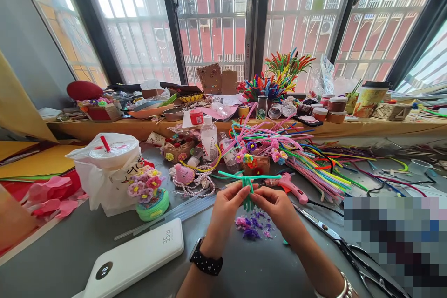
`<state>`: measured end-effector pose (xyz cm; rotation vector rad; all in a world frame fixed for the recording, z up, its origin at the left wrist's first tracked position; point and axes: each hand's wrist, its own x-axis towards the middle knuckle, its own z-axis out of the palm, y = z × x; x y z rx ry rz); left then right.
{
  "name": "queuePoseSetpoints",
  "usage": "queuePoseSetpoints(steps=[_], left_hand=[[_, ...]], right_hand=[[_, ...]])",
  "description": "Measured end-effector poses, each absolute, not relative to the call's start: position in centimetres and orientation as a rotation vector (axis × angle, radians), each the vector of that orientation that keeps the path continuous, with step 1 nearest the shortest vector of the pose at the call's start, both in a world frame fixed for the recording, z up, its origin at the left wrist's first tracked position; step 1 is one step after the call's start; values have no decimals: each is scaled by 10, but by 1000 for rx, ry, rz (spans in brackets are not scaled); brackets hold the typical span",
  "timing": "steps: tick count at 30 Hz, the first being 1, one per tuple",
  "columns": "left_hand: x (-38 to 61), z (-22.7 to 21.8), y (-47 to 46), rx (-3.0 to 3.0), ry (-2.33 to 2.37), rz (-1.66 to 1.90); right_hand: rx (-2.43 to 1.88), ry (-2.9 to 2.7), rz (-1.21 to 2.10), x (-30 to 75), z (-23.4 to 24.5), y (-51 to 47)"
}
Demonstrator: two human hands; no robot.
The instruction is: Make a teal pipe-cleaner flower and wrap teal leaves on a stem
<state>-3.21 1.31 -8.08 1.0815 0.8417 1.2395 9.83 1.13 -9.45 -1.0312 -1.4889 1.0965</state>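
Note:
Both of my hands pinch a teal-green pipe cleaner (248,178) held above the grey table. My left hand (226,207), with a black watch on the wrist, closes its fingers on the twisted green bundle from the left. My right hand (275,205) grips the same bundle from the right. The pipe cleaner's ends stick out sideways above my fingers. Just below my hands lies a small heap of purple fluffy scraps (252,226).
A white power bank (134,258) lies front left, scissors (335,235) front right. A pink glue gun (291,185), loose pipe cleaners (314,163), a bagged drink cup (110,158), a flower pot craft (150,195), beads and bottles (208,139) crowd the table.

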Motion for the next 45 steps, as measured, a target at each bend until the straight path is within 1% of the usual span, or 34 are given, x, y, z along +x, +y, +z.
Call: queuePoseSetpoints(steps=[2,5,10,16,22,25,27,29,34,37,45], left_hand=[[-33,-82,14,1098,842,1215],[-34,-84,15,1108,915,1281],[-32,-86,15,1176,1026,1364],[-28,-81,12,1194,1000,1389],[-29,-77,9,1230,941,1283],[-28,-78,10,1190,943,1364],[-27,-79,11,1084,912,1495],[-28,-78,12,999,844,1549],[-33,-77,12,961,726,1320],[-33,-77,11,993,728,1311],[-29,-75,9,1018,754,1312]], right_hand=[[-1041,-1520,1077,100,-92,12],[-1084,-1529,1011,104,-87,10],[-1079,-1319,937,110,-80,7],[-1081,-1565,826,111,-73,4],[-1036,-1542,845,115,-79,10],[-1071,-1521,816,118,-81,12],[-1095,-1517,837,120,-81,13],[-1082,-1498,910,120,-81,14],[-1037,-1486,1082,116,-80,14],[-1029,-1452,1128,112,-80,12],[-1017,-1456,1059,111,-78,7]])
